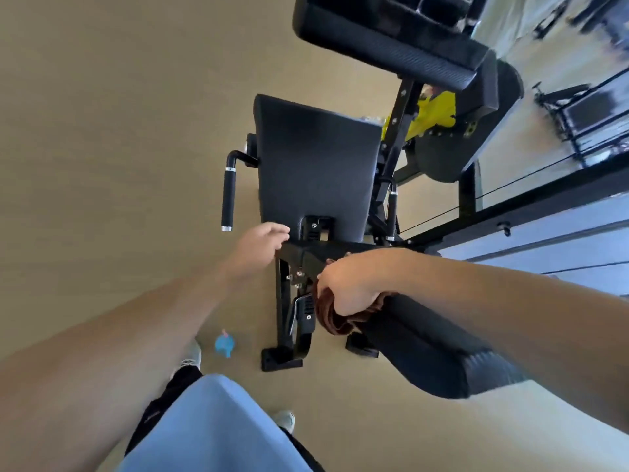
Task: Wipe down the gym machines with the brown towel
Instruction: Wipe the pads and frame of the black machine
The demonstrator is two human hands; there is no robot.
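A black gym machine fills the middle of the view, with a padded seat (pixel 316 172) and a black metal frame (pixel 299 264) below it. My right hand (pixel 350 287) grips the bunched brown towel (pixel 335 318) and holds it against the end of a black roller pad (pixel 432 349) beside the frame. My left hand (pixel 263 245) reaches to the near edge of the seat, fingers loosely bent and touching the frame's top bracket. It holds nothing.
A padded handle (pixel 228 195) sticks out left of the seat. A backrest pad (pixel 391 39) sits at the top, with a yellow part (pixel 435 114) behind it. A small blue object (pixel 224 344) lies on the tan floor near my shoes. Windows and rails run along the right.
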